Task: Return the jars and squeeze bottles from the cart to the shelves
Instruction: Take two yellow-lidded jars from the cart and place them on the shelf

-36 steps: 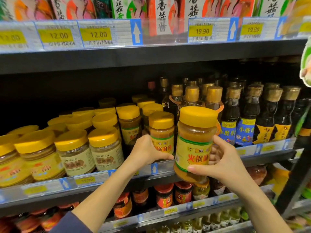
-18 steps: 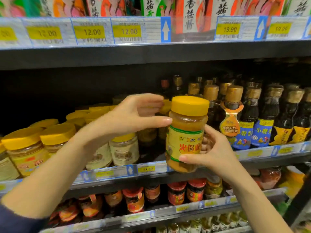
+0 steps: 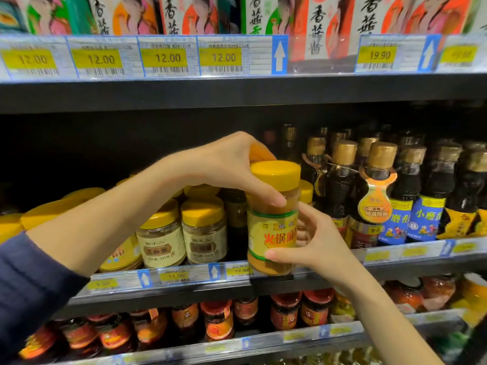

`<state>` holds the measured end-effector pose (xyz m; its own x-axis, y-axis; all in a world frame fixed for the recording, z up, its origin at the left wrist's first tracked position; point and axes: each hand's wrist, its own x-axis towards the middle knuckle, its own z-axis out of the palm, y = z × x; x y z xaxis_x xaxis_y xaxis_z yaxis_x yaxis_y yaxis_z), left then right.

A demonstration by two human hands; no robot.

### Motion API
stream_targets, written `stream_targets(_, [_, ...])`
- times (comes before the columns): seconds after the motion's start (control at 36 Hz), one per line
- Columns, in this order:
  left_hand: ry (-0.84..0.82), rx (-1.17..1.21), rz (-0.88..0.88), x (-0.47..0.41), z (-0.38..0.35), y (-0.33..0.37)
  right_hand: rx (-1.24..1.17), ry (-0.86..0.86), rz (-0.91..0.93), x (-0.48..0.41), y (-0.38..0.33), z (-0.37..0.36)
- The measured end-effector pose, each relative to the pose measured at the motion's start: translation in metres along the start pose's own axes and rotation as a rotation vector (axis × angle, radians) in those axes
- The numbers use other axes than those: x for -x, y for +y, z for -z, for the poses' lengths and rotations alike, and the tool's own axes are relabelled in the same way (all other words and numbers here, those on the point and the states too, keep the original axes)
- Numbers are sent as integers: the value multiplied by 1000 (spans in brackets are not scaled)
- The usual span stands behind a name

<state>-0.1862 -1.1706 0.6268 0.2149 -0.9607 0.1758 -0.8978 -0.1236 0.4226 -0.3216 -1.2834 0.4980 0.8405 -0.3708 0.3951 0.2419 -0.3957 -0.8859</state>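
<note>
- Middle shelf: the step in hand is judged to be seating one jar among the yellow-lidded stock. Recommended: raise the base over the price rail, enter upright with the label outward, and aim for the dark slot just left of the bottles.
- Sesame oil bottles: gold-capped and filled with dark liquid, in packed rows right of the slot. They are tall and narrow and likely to topple if nudged, so keep the right elbow in.
- Shelved jars: clear walls, yellow lids, pale labels, beige contents. All are closed.
- Jar of hot-pot paste: held upright in the air before the shelf edge, with its base level with the price rail. Ochre paste fills it nearly to the neck.
- Left hand: fingers clasp the jar's top, thumb on the shoulder beneath the cap, the rest curled behind (a second yellow shape under the palm cannot be identified).
- Right hand: fingers grasp the lower body, thumb across the front. Release this hand last.
- Yellow lid: screwed on and appears level.
</note>
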Motion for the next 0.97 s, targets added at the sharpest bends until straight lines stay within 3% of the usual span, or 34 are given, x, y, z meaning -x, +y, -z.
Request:
stream_targets(0.17, [29,5,16,-6,2,-2,59,18,47,2,4,6])
stream_targets(0.28, [53,-5,88,-9,4,-8,118,134,87,16,8,16])
stream_targets(0.42, [42,-36,172,-15,8,-17,451,239,120,42,20,29])
stream_targets(0.58, [6,5,215,-19,1,-35,765,256,0,65,61,27])
stream_targets(0.69, [-28,-9,228,-24,-5,-50,963,266,89,68,79,19])
stream_targets(0.97, [-127,-108,244,-27,-20,-64,994,271,113,70,88,12])
